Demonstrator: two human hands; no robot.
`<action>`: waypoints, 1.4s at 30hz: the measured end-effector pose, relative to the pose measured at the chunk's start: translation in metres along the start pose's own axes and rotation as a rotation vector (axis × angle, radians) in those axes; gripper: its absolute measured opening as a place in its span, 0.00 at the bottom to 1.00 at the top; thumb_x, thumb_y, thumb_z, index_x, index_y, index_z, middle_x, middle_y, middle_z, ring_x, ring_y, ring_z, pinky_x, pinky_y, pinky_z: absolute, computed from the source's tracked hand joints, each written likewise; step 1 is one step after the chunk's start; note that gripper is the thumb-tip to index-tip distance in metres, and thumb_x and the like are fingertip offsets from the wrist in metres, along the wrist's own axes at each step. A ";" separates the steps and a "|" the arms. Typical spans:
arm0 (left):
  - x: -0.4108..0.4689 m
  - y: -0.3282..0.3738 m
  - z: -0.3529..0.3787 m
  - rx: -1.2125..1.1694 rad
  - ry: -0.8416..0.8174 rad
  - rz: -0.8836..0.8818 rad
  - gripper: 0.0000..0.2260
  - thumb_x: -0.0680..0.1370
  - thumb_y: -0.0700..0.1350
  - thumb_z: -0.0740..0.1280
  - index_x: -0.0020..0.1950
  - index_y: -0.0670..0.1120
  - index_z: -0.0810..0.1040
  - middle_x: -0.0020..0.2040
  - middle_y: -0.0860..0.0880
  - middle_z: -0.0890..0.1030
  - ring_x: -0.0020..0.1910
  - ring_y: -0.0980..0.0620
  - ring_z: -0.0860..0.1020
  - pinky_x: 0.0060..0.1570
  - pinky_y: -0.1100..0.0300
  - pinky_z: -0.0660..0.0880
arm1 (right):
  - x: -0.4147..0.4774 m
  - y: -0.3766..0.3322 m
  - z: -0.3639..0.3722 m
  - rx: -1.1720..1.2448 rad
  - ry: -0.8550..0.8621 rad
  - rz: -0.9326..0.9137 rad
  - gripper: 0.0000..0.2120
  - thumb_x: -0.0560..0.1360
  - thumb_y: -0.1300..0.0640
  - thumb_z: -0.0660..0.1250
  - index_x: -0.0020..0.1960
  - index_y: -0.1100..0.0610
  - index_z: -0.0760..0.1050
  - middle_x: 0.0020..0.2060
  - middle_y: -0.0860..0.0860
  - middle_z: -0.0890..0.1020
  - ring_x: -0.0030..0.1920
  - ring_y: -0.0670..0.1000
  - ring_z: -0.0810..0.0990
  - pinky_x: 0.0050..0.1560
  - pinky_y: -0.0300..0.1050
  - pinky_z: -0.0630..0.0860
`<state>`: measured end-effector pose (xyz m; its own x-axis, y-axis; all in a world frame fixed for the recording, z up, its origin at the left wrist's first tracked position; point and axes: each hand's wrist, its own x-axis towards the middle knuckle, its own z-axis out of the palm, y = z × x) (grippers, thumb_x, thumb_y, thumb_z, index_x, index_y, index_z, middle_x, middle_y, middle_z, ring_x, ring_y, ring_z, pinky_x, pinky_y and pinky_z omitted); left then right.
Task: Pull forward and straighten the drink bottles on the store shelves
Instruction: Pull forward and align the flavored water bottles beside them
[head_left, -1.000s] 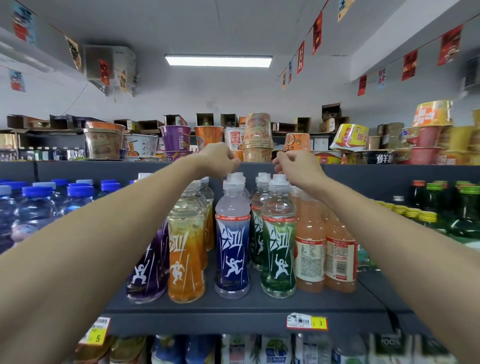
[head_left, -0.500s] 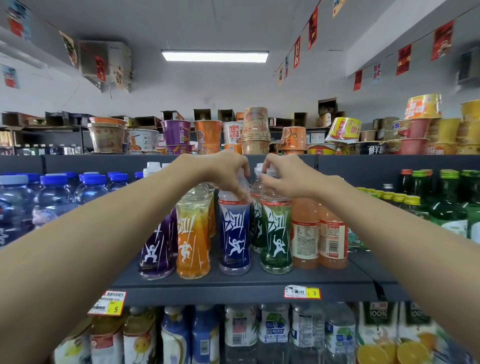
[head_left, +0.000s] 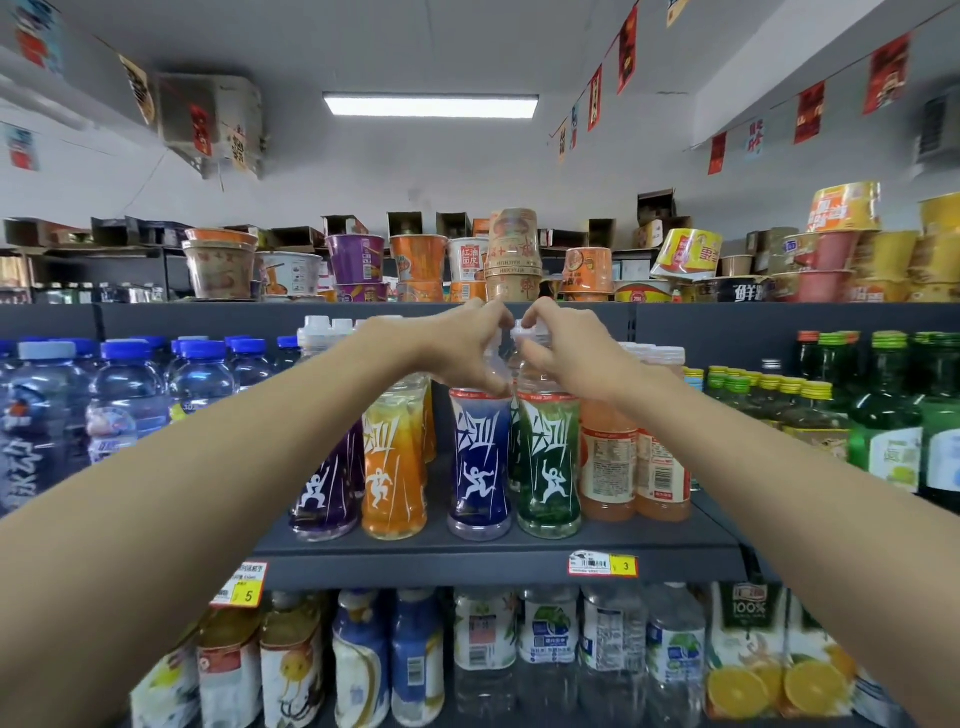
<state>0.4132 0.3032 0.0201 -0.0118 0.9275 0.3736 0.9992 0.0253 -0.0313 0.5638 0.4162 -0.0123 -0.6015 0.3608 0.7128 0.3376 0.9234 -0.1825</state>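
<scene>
Dark grey shelving is filling the centre of the frame, and near the front edge of the middle shelf (head_left: 498, 564) the blue bottle (head_left: 479, 467) and the green bottle (head_left: 548, 467) are standing upright just beside each other, long axes vertical, figure labels facing outward. The left hand (head_left: 462, 348) is curling its fingers round the blue bottle's neck; the right hand (head_left: 566, 353) is gripping the green bottle's neck — both caps are mostly hiding under fingers. The left forearm is covering part of the purple bottle (head_left: 324, 493) — bottom-row cartons are looking blurred and cut off.
</scene>
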 end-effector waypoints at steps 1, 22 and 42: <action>-0.006 0.000 0.006 -0.031 0.046 0.008 0.43 0.70 0.58 0.76 0.77 0.50 0.57 0.72 0.46 0.64 0.66 0.47 0.70 0.58 0.61 0.67 | -0.003 0.000 0.003 0.007 0.034 0.003 0.16 0.82 0.46 0.61 0.65 0.52 0.69 0.50 0.52 0.79 0.44 0.51 0.78 0.41 0.47 0.72; -0.111 0.030 0.174 -0.644 0.497 -0.156 0.43 0.71 0.43 0.79 0.74 0.60 0.53 0.65 0.59 0.71 0.65 0.61 0.71 0.66 0.66 0.67 | -0.157 0.034 0.086 0.209 -0.109 0.108 0.43 0.71 0.35 0.72 0.76 0.38 0.49 0.64 0.42 0.76 0.47 0.33 0.78 0.54 0.27 0.72; -0.111 0.022 0.180 -0.596 0.525 -0.151 0.43 0.70 0.48 0.80 0.77 0.56 0.56 0.64 0.61 0.72 0.62 0.63 0.73 0.63 0.67 0.69 | -0.149 0.035 0.083 0.207 -0.140 0.208 0.51 0.67 0.36 0.76 0.78 0.54 0.53 0.68 0.52 0.75 0.62 0.50 0.78 0.64 0.51 0.76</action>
<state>0.4300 0.2678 -0.1892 -0.2767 0.6299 0.7257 0.8427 -0.2039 0.4983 0.6052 0.4055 -0.1812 -0.6334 0.5458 0.5485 0.3181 0.8298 -0.4585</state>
